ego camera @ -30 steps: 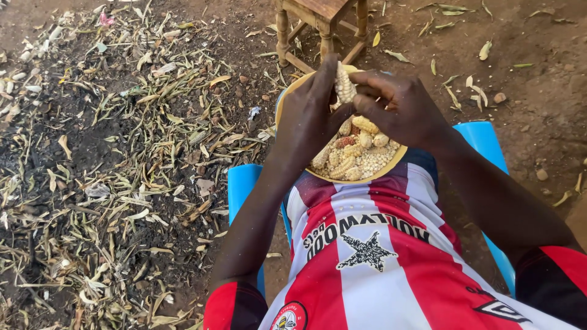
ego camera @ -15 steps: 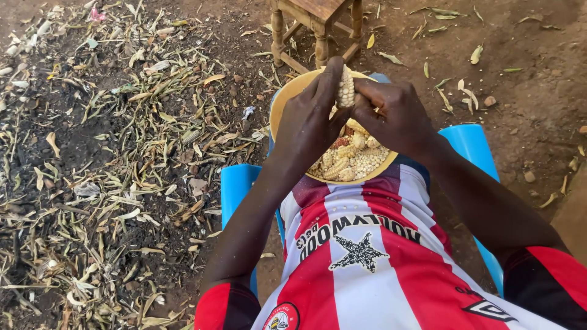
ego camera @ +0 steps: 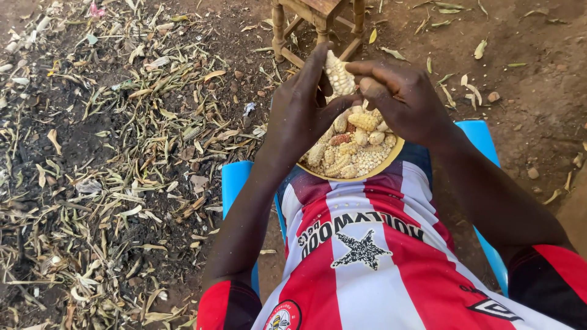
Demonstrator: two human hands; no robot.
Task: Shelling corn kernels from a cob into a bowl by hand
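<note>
cob | i see the maize cob [ego camera: 338, 72] raised slightly since half a second ago, above the bowl [ego camera: 391, 160] on my lap | left hand [ego camera: 299, 119] wrapped round it | right hand [ego camera: 400, 98] fingers pressing kernels | shelling ongoing

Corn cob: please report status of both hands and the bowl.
Left hand and right hand grip pale corn cob. Yellow bowl of cobs and kernels on lap. Nothing blocking.
</note>
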